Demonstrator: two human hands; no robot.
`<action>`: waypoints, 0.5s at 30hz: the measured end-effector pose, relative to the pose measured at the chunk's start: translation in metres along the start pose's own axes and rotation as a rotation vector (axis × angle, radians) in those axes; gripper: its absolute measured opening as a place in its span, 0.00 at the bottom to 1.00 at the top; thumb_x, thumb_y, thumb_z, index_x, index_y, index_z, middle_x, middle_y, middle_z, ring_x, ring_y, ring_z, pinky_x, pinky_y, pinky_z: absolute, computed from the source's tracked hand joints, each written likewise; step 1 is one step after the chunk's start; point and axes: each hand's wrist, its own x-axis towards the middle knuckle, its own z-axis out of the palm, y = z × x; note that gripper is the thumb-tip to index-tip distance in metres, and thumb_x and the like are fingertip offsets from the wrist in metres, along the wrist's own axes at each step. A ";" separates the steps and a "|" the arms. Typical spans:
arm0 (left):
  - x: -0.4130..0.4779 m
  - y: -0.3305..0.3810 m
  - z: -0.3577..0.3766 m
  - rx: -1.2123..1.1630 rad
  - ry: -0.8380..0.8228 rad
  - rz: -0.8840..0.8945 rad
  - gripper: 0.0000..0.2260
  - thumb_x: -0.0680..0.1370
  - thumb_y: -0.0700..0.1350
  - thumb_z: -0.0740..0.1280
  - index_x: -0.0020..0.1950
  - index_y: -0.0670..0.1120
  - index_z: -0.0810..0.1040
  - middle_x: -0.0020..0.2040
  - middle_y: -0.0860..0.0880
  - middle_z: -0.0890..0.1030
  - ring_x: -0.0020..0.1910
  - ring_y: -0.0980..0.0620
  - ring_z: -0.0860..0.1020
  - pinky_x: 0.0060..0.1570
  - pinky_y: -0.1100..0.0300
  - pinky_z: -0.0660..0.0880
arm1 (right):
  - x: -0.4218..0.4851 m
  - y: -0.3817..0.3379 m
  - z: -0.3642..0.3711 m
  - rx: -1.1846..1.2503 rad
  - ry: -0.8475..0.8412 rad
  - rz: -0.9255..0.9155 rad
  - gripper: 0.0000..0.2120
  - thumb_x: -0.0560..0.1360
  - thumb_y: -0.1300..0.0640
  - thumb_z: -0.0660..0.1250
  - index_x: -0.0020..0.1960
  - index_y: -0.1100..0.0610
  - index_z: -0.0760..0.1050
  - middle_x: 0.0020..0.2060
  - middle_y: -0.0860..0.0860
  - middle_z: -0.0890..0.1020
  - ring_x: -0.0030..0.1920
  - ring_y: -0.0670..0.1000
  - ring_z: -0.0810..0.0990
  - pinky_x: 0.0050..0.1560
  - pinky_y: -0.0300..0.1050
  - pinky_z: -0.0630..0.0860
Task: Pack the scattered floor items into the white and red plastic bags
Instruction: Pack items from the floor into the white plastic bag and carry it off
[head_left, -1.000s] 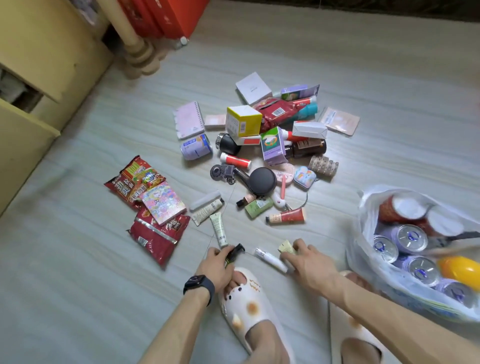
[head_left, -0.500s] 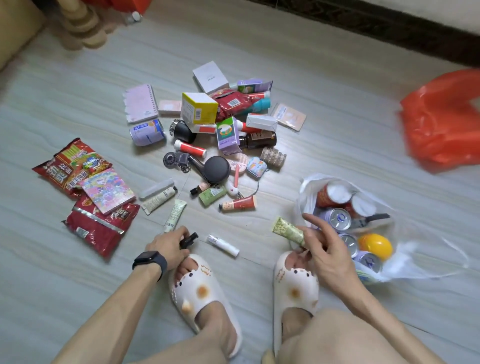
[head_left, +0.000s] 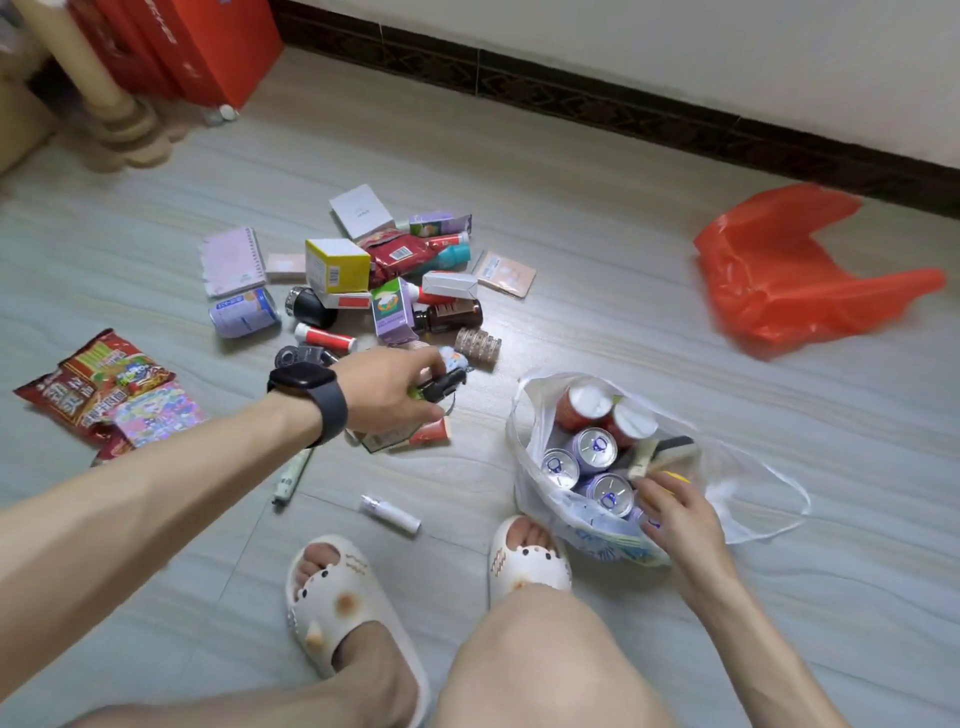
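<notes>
The packing is partway done, and the step in hand looks like carrying one more small piece to the white bag (head_left: 529, 483). The left hand (head_left: 387, 392) hovers over the near edge of the pile (head_left: 395, 291), its grip clamped on a small black thing (head_left: 444, 383), too small to name. The right hand (head_left: 675, 514) is at the mouth of the white bag, fingers bent over the rim beside the cans (head_left: 595, 447) and a pale tube (head_left: 647, 457). I cannot tell whether its grip is holding plastic or is merely resting there. The next move likely calls for swinging the left hand across to the bag and letting go above the cans, with the right hand keeping the mouth wide. Plenty is left: boxes, a brown bottle (head_left: 452, 316), a lone can (head_left: 244, 314), snack packets (head_left: 98, 379) off to the left, and a white tube (head_left: 390, 514) just ahead of the slippers (head_left: 337, 597). The red bag (head_left: 789, 275) lies crumpled and flat, well apart to the right, and seems unused. Everything sits on a pale grey floor (head_left: 623, 322) with a faint wood-grain pattern. A dark skirting board (head_left: 623, 109) runs along the foot of a light wall. In the far left corner stand a red box (head_left: 208, 47) and a turned wooden leg (head_left: 119, 119).
</notes>
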 end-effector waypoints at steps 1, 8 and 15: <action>0.006 0.019 -0.006 -0.016 0.004 0.040 0.20 0.75 0.59 0.69 0.63 0.52 0.72 0.55 0.48 0.81 0.50 0.46 0.78 0.45 0.57 0.72 | -0.010 -0.003 0.007 0.088 -0.071 0.025 0.14 0.81 0.54 0.64 0.65 0.56 0.74 0.59 0.53 0.82 0.57 0.52 0.81 0.55 0.50 0.75; 0.049 0.148 0.061 -0.250 -0.176 0.294 0.21 0.72 0.55 0.74 0.62 0.50 0.75 0.53 0.49 0.82 0.52 0.47 0.78 0.44 0.59 0.70 | -0.018 -0.021 0.020 0.093 -0.167 -0.133 0.12 0.78 0.49 0.67 0.49 0.59 0.77 0.34 0.53 0.82 0.33 0.52 0.77 0.35 0.46 0.74; 0.072 0.183 0.136 -0.333 -0.051 0.273 0.23 0.77 0.57 0.65 0.69 0.52 0.66 0.62 0.50 0.78 0.59 0.46 0.76 0.55 0.51 0.74 | 0.027 -0.002 -0.051 -0.245 0.246 -0.147 0.14 0.74 0.44 0.70 0.41 0.56 0.77 0.29 0.51 0.83 0.33 0.53 0.83 0.47 0.58 0.79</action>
